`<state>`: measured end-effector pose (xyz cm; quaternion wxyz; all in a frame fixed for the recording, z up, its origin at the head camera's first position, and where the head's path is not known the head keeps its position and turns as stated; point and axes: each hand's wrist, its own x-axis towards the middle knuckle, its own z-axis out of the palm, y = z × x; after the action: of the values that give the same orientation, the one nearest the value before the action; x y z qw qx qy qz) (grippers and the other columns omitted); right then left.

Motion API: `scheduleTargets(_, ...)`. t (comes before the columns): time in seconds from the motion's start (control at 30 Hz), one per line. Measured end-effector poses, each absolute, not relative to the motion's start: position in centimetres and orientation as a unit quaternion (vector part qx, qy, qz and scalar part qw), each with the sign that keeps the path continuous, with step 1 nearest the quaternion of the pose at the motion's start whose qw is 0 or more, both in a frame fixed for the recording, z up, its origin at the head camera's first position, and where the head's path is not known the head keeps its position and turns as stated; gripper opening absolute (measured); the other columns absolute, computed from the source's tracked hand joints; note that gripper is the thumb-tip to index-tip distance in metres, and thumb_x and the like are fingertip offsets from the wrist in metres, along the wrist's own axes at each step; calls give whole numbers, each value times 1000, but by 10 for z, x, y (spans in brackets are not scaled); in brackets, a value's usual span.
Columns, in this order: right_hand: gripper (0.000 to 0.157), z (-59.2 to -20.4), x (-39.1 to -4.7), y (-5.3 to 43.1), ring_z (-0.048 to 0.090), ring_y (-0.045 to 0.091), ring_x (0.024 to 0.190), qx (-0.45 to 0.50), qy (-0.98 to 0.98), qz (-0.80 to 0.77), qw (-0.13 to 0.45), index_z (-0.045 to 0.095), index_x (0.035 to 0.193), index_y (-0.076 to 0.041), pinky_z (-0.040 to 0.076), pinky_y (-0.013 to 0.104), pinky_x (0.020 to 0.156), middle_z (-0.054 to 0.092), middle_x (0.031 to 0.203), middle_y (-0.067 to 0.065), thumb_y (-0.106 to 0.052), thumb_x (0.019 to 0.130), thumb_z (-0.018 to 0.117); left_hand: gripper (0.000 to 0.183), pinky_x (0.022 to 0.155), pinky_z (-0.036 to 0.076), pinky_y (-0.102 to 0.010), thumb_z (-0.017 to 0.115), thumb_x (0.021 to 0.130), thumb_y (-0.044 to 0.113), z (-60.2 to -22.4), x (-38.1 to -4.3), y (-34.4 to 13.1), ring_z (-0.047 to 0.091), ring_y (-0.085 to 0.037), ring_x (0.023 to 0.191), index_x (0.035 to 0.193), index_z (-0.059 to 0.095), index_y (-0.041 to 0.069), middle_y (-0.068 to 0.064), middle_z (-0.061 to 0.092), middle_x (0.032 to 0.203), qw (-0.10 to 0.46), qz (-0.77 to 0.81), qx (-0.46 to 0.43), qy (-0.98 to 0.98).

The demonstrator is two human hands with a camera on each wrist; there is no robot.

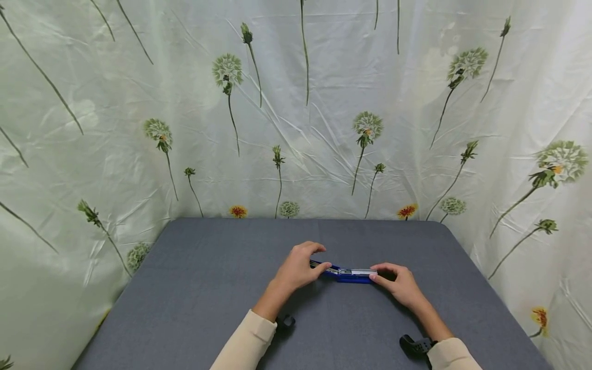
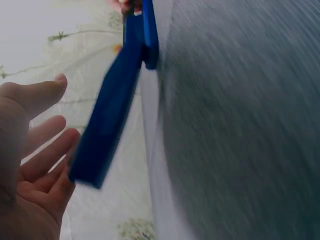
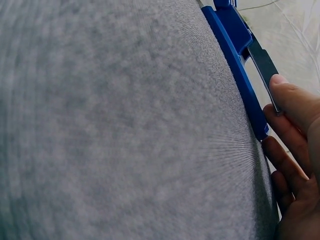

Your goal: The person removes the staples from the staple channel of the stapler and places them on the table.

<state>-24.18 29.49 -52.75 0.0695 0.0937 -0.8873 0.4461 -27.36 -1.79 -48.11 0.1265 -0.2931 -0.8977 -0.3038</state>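
A blue stapler [image 1: 356, 279] lies on the grey table with its upper arm [image 2: 106, 117] swung up and away to the left, so the silvery staple rail [image 1: 363, 272] shows. My left hand [image 1: 298, 264] is around the raised arm's end, its fingers loosely bent and spread. In the left wrist view the thumb stands apart from the blue arm, while the fingertips overlap its edge. With thumb and index finger, my right hand [image 1: 401, 287] pinches the end of the rail [image 3: 263, 62], just above the blue base [image 3: 240, 82]. The other right fingers sit beside the base's tip.
The grey cloth-covered table [image 1: 208, 308] reaches back to a pale curtain [image 1: 194, 103] printed with dandelions, which also hangs along both sides. A black wrist strap [image 1: 416, 345] is on the right arm, and another dark strap [image 1: 288, 321] shows beneath the left wrist.
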Motion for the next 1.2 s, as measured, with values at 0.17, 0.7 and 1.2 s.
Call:
scheduleTargets(0.17, 21, -526, -241, 296, 62, 4, 92, 92, -886, 450, 68, 78, 110, -17, 51, 25, 83, 77, 108, 2, -28, 92, 79, 39, 93, 58, -34, 77, 95, 37, -476, -268, 5, 69, -18, 112, 124, 72, 12, -2, 72, 124, 113, -286, -300, -903)
scheduleTargets(0.7, 21, -520, -236, 292, 63, 5, 87, 96, -876, 468, 66, 77, 112, -9, 51, 24, 76, 76, 106, 9, -20, 94, 78, 6, 75, 54, -22, 80, 92, 25, -490, -267, 48, 67, -8, 85, 95, 80, 19, 4, 74, 96, 83, -249, -318, -911)
scheduleTargets(1.2, 23, -528, -241, 294, 63, 4, 91, 90, -876, 470, 61, 78, 112, -14, 51, 23, 79, 77, 108, 4, -26, 93, 79, 5, 83, 56, -29, 81, 90, 23, -498, -265, 58, 67, -15, 88, 91, 83, 18, 4, 73, 94, 124, -187, -297, -928)
